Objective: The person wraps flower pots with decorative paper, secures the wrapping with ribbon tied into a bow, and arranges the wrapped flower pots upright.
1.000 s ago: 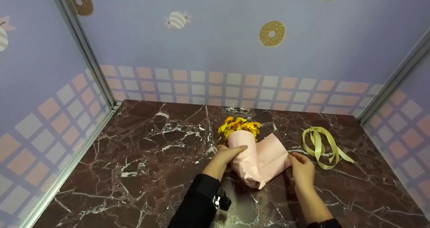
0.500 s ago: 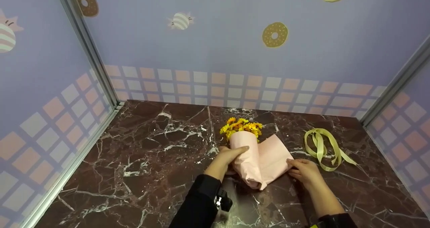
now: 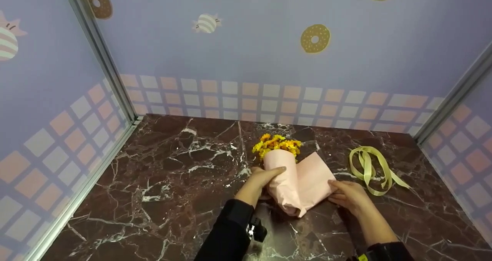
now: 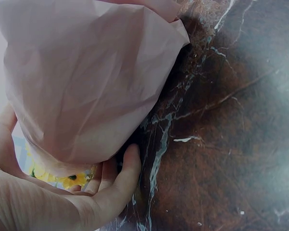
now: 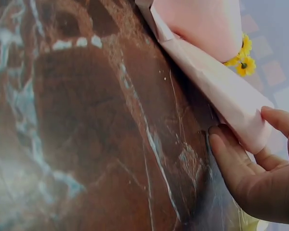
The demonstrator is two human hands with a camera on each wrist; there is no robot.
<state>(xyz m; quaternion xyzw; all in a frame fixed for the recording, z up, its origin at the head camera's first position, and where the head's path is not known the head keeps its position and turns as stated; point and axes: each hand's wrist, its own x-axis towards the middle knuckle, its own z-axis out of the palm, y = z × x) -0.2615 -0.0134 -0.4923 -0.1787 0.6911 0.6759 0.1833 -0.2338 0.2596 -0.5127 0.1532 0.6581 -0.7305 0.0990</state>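
A bunch of yellow and orange flowers [image 3: 277, 143] lies on the table, its lower part rolled in pink wrapping paper [image 3: 282, 184]. My left hand [image 3: 258, 182] holds the rolled part from the left, thumb on top and fingers curled beneath, as the left wrist view shows. The paper's loose flap spreads to the right. At that flap's outer edge my right hand [image 3: 348, 195] pinches the paper, with the thumb above and fingers under it in the right wrist view. The stems are hidden inside the paper.
A loosely coiled yellow-green ribbon [image 3: 369, 170] lies to the right of the right hand. The dark marble table [image 3: 173, 215] is enclosed by patterned panels [image 3: 246, 61] at the back and sides.
My right hand has shifted slightly down along the flap's edge, its wrist swinging right, and the paper stays pinched. The left hand keeps its hold on the roll.
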